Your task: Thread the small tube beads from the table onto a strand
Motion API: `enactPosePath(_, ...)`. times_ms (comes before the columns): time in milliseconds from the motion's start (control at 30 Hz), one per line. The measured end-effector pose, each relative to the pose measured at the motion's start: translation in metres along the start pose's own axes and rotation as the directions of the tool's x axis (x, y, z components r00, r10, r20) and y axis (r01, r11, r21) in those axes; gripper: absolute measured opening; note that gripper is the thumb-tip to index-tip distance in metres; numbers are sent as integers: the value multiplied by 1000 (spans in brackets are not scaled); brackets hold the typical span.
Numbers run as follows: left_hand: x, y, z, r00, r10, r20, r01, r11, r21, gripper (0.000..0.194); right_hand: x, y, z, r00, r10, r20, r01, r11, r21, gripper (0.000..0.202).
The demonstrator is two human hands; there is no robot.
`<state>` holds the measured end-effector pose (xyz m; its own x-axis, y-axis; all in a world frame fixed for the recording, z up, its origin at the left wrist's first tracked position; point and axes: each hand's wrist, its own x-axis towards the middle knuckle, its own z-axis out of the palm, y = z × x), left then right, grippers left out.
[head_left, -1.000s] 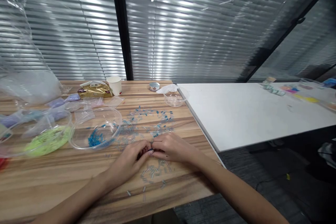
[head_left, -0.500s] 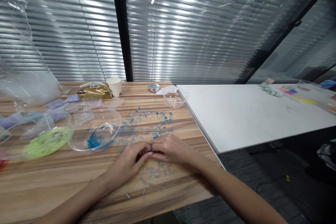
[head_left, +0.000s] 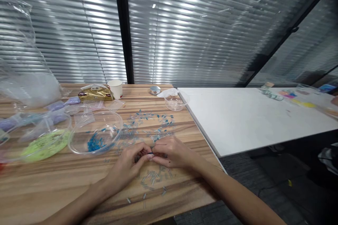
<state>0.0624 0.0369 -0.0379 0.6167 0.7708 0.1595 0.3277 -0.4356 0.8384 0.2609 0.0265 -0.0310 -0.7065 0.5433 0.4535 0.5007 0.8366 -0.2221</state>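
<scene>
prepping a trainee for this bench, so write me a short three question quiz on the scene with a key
1. True or false: the paper cup stands beside the gold packet.
2. What colour are the heaped pieces in the clear bowl nearest the left grip: A) red; B) blue; C) yellow?
3. Fill the gap: the left grip and right grip have a small piece at their ____.

Key: 1. True. 2. B. 3. Fingertips.

No wording can be read for certain. Dark printed characters stand on the pale label [head_left: 95, 87] of the gold foil packet [head_left: 96, 95], too small to decipher; the paper cup [head_left: 114, 89] bears an illegible red mark [head_left: 121, 96] near its base.
</scene>
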Motion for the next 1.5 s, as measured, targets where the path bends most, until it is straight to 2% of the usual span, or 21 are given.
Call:
enactPosePath(167, 5, -2, -1, 995, -92, 37, 99, 943, -319, 28, 0, -1, 2, 997, 9, -77, -6, 999, 35, 27)
enactPosePath(267, 8, -3, -2, 990, -125, 63, 140, 908, -395, 35, 1, -2, 3, 991, 2, -134, 1, 1000, 23, 32)
enactPosePath(400, 9, -1, -4, 989, -137, 52, 146, 900, -410, 36, 1, -2, 3, 987, 12, -159, -9, 1000, 18, 34)
enactPosePath(567, 7, 0, -4, 988, -144, 49, 151, 911, -383, 29, 0, 1, 5, 984, 77, -160, -68, 996, 62, 35)
enactPosePath(800, -1, 5, 0, 974, -160, 164, 209, 910, -358, 25, -2, -1, 2, 965, 183, -188, -150, 973, 177, 36)
enactPosePath(1033, 0, 13, -2, 977, -174, 119, 205, 915, -348, 29, 2, -7, 0, 971, 165, -173, -126, 969, 214, 42)
enactPosePath(1200, -3, 11, 0, 980, -153, 126, 191, 900, -391, 29, 0, -3, 6, 981, 149, -124, -120, 969, 214, 42)
enactPosePath(1500, -3, 6, 2, 977, -165, 139, 208, 891, -404, 29, 2, -6, 6, 984, 134, -120, -103, 967, 235, 43)
